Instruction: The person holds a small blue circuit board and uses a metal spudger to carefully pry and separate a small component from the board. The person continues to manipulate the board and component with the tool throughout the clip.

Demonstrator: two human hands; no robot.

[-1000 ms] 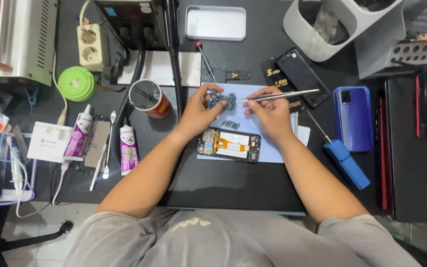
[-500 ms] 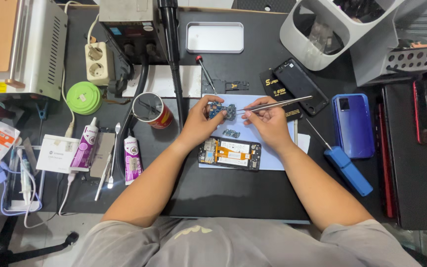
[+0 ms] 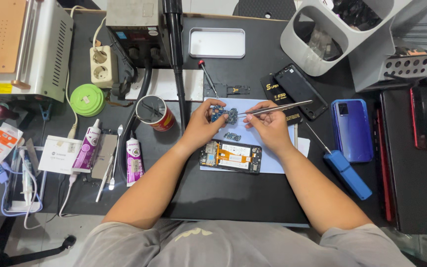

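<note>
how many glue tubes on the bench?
2. One glue tube lies left of the spatulas, its cap toward the power strip; the other glue tube lies just below the red can. More may sit hidden in the grey bins.

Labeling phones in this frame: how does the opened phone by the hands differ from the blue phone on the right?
The opened phone lies crosswise with its back off, its board and orange flex showing; the blue phone lies lengthwise, closed, glossy back and camera up. The opened phone rests on the pale blue mat, the blue phone on the black table. Both lie flat.
</note>
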